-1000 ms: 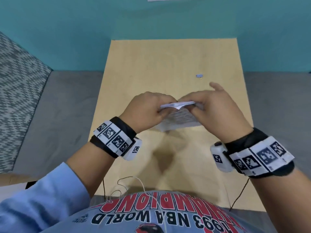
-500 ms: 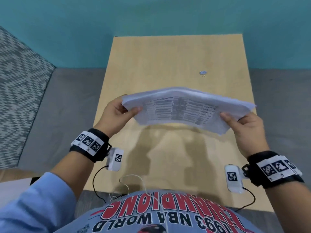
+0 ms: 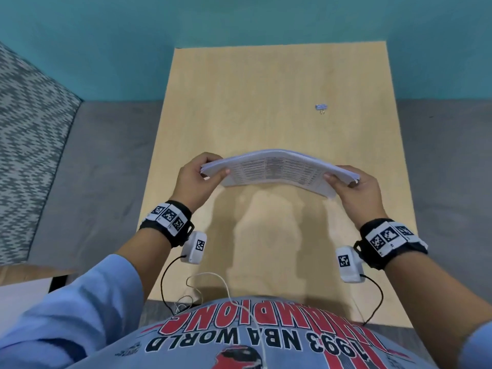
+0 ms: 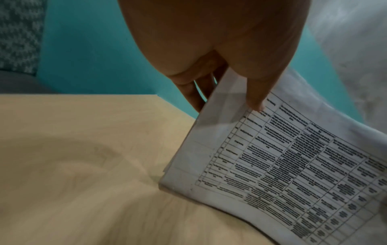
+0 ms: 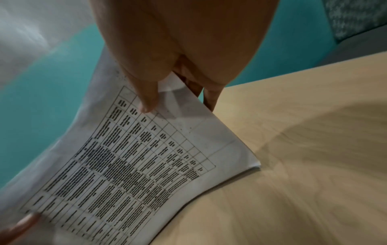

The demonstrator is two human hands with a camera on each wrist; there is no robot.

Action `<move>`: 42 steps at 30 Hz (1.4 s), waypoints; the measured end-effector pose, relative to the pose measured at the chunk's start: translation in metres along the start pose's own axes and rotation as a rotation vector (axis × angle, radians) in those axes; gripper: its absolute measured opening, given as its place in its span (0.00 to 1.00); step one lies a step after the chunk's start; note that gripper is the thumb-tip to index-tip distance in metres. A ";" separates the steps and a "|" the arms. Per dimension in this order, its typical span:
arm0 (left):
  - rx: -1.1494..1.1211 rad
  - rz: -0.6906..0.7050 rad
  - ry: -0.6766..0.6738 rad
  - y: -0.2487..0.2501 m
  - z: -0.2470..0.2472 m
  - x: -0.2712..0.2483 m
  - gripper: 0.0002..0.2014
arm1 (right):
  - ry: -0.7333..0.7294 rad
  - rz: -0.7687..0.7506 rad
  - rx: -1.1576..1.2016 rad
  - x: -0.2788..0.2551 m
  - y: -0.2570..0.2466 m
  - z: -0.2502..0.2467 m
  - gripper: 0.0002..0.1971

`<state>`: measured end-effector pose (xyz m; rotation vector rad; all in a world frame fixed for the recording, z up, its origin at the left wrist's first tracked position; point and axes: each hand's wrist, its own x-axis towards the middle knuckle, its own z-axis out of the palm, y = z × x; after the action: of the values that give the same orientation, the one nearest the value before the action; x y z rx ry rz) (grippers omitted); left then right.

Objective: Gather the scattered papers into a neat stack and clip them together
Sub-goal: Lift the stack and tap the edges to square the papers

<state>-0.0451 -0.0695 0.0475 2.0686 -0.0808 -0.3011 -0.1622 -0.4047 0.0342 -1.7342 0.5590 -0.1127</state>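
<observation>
A stack of white papers (image 3: 277, 169) printed with a table is held up on its long edge over the wooden table (image 3: 266, 83), bowed upward in the middle. My left hand (image 3: 205, 171) pinches its left end, thumb on the near face and fingers behind. My right hand (image 3: 351, 182) pinches the right end the same way. The left wrist view shows the thumb on the printed papers (image 4: 282, 157); the right wrist view shows the other thumb on the papers (image 5: 136, 157). A small bluish binder clip (image 3: 321, 107) lies on the table, far right of the stack.
The table meets a teal wall (image 3: 239, 20) at the back. Grey floor (image 3: 93, 169) lies on both sides, with a patterned rug (image 3: 24, 145) at the left. Cables from the wrist cameras hang over the near table edge (image 3: 186, 296).
The papers went from bunched between both hands close together to spread wide, then tilted more upright and dropped lower toward the table. Both hands stayed gripping the ends.
</observation>
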 end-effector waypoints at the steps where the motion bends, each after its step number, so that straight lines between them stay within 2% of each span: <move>1: 0.035 -0.001 -0.004 0.000 -0.002 0.001 0.07 | -0.017 0.009 -0.019 0.000 0.000 -0.001 0.05; 3: 0.152 0.024 -0.025 0.004 -0.006 0.000 0.10 | -0.062 0.036 -0.043 0.000 0.002 -0.004 0.06; 4: 0.245 0.082 -0.020 0.009 -0.008 0.001 0.14 | -0.081 0.046 -0.037 0.000 0.003 -0.005 0.08; 7: 0.579 0.448 0.020 0.037 -0.007 0.004 0.27 | -0.099 0.057 -0.026 0.001 0.003 -0.009 0.11; 9: 0.740 0.629 -0.073 0.063 0.012 0.006 0.34 | -0.108 0.049 -0.013 0.000 0.001 -0.008 0.11; 11: 0.833 0.701 -0.195 0.086 0.048 0.002 0.38 | -0.121 0.042 0.018 -0.001 -0.002 -0.008 0.12; 14: 0.960 0.716 -0.267 0.105 0.105 -0.004 0.37 | -0.137 0.027 0.059 -0.003 -0.006 -0.007 0.12; 18: 1.131 0.642 -0.311 0.114 0.138 0.005 0.22 | -0.153 0.015 0.037 -0.003 -0.008 -0.004 0.08; 22: 1.137 0.519 -0.371 0.119 0.133 0.020 0.23 | -0.180 -0.014 -0.005 -0.008 -0.012 -0.004 0.09; 25: 1.143 0.484 -0.506 0.124 0.123 0.026 0.12 | -0.182 -0.064 -0.006 -0.010 -0.022 -0.005 0.08; 27: 1.147 0.470 -0.571 0.128 0.114 0.027 0.09 | -0.204 -0.107 -0.032 -0.009 -0.030 -0.007 0.07; 30: 1.025 0.428 -0.599 0.132 0.087 0.027 0.11 | -0.176 -0.122 -0.043 -0.005 -0.039 -0.021 0.04; 32: 0.862 0.373 -0.604 0.134 0.059 0.026 0.16 | -0.096 -0.123 0.027 -0.002 -0.044 -0.036 0.08; 34: 0.553 0.252 -0.585 0.132 0.032 0.023 0.22 | -0.037 -0.122 0.156 0.000 -0.050 -0.050 0.14; 36: 0.228 0.139 -0.540 0.129 0.012 0.018 0.28 | -0.093 -0.114 0.312 -0.001 -0.060 -0.057 0.18; 37: 0.109 0.104 -0.523 0.128 0.007 0.014 0.26 | -0.147 -0.116 0.384 -0.002 -0.067 -0.057 0.20; 38: 0.006 0.077 -0.498 0.127 0.004 0.010 0.19 | -0.199 -0.131 0.427 -0.004 -0.076 -0.054 0.21; 39: -0.081 0.062 -0.471 0.127 0.002 0.006 0.11 | -0.246 -0.159 0.429 -0.007 -0.087 -0.049 0.21; 40: -0.148 0.060 -0.440 0.125 0.003 0.004 0.08 | -0.277 -0.188 0.400 -0.009 -0.097 -0.043 0.20; 42: -0.239 0.070 -0.373 0.116 0.009 0.000 0.10 | -0.257 -0.207 0.320 -0.013 -0.110 -0.028 0.18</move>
<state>-0.0395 -0.1349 0.1437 1.7495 -0.3265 -0.6202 -0.1504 -0.4091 0.1481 -1.4611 0.1605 -0.1166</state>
